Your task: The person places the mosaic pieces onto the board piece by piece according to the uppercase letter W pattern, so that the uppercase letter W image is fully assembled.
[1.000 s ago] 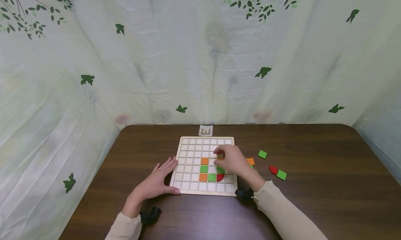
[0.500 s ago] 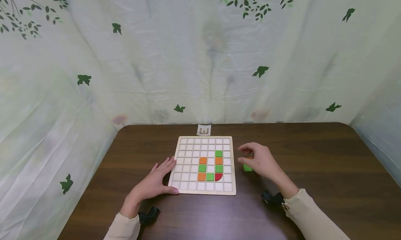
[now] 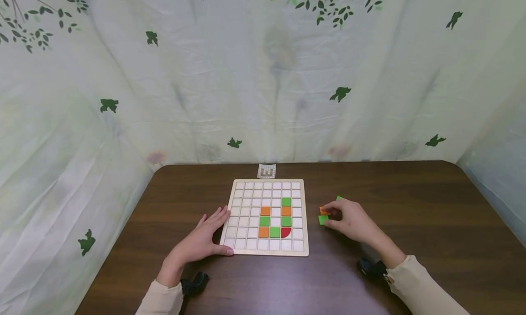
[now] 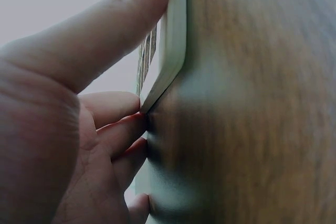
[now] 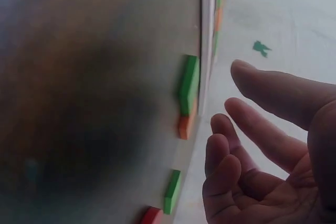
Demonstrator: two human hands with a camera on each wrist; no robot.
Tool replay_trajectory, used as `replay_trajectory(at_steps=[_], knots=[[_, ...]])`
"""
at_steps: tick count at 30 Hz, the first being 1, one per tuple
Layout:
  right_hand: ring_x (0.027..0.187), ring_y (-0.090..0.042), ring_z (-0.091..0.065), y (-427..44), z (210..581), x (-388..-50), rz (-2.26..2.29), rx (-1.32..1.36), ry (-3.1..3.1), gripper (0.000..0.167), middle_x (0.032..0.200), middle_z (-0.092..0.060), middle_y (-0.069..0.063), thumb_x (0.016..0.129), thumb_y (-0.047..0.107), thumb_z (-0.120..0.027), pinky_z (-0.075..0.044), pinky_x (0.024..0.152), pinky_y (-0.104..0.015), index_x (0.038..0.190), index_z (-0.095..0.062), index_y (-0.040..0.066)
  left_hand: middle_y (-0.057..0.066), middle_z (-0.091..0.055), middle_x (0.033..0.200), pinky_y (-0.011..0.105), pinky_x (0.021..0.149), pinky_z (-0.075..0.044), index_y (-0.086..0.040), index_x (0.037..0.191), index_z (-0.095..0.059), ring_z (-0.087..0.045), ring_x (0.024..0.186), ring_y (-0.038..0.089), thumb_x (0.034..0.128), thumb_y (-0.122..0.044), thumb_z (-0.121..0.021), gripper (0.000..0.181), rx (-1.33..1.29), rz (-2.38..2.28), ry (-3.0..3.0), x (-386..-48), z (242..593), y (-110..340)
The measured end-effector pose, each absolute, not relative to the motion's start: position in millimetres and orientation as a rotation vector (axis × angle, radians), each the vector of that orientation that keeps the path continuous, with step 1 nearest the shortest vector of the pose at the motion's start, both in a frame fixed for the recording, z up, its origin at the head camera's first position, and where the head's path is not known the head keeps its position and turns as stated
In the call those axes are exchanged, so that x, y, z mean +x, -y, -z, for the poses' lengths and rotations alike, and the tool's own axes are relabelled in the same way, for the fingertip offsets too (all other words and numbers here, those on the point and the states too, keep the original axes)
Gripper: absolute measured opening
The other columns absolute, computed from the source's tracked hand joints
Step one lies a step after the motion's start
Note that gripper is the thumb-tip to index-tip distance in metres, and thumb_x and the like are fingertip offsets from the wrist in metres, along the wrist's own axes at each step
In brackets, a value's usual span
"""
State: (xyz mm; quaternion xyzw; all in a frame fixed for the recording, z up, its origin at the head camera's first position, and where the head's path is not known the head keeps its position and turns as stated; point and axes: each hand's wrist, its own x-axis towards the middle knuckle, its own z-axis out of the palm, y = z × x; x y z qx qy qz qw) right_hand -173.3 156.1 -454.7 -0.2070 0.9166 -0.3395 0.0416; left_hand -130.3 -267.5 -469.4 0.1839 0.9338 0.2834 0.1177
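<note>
A square wooden grid board (image 3: 253,233) holds several green, orange and red tiles in its cells. My left hand (image 3: 203,236) rests along its left edge with extended fingers, the thumb (image 4: 131,19) on its near edge. To the right of the board, a green tile (image 3: 323,220) and an orange tile (image 3: 323,211) lie close together on the table. My right hand (image 3: 353,220) hovers beside them, fingers loosely bent, thumb apart from them. Nothing shows between its fingers in the right wrist view. Part of the orange tile is hidden by the fingers.
Another green tile (image 5: 172,191) and a red tile (image 5: 152,215) lie farther right, mostly hidden by the hand in the head view. A small pattern card (image 3: 266,171) stands behind the board. The brown table (image 3: 189,187) ends at a leaf-printed curtain (image 3: 263,100).
My right hand has left the board and moved right to the loose tiles. A green tile now shows uncovered above the right orange one. The left hand stays put.
</note>
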Motion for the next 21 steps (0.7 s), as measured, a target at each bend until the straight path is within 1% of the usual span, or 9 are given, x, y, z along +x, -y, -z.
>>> replay_trajectory(at_steps=[4, 11, 15, 21], knots=[[0.088, -0.017, -0.062, -155.5, 458.0, -173.0, 0.991, -0.618, -2.781, 0.03, 0.102, -0.071, -0.002, 0.084, 0.012, -0.082, -0.054, 0.078, -0.038, 0.112, -0.074, 0.004, 0.016, -0.021, 0.165, 0.064, 0.118, -0.004, 0.0, 0.157, -0.028, -0.014, 0.152, 0.037, 0.0763, -0.05, -0.084, 0.11, 0.535, -0.834, -2.732, -129.7, 470.2, 267.4], [0.081, -0.013, -0.06, -155.6, 459.4, -174.3, 0.939, -0.649, -2.772, 0.025, 0.095, -0.071, 0.001, 0.083, 0.011, -0.082, -0.052, 0.071, -0.033, 0.106, -0.075, 0.005, 0.016, -0.022, 0.164, 0.064, 0.118, -0.004, 0.001, 0.157, -0.028, -0.014, 0.152, 0.037, 0.0764, -0.05, -0.084, 0.111, 0.535, -0.836, -2.732, -129.4, 469.4, 267.5], [0.081, -0.013, -0.06, -155.3, 459.6, -174.3, 0.925, -0.65, -2.775, 0.024, 0.094, -0.071, 0.002, 0.083, 0.01, -0.082, -0.052, 0.071, -0.033, 0.105, -0.075, 0.005, 0.016, -0.022, 0.164, 0.063, 0.119, -0.003, 0.001, 0.157, -0.028, -0.013, 0.153, 0.036, 0.0764, -0.049, -0.084, 0.11, 0.535, -0.837, -2.734, -129.7, 468.9, 267.3], [0.08, -0.014, -0.06, -152.7, 458.8, -172.2, 0.907, -0.651, -2.787, 0.018, 0.091, -0.07, 0.003, 0.082, 0.01, -0.082, -0.052, 0.072, -0.034, 0.099, -0.075, 0.007, 0.016, -0.021, 0.165, 0.063, 0.119, -0.003, 0.001, 0.157, -0.028, -0.013, 0.153, 0.036, 0.0764, -0.05, -0.084, 0.111, 0.536, -0.836, -2.733, -129.7, 468.8, 268.1]])
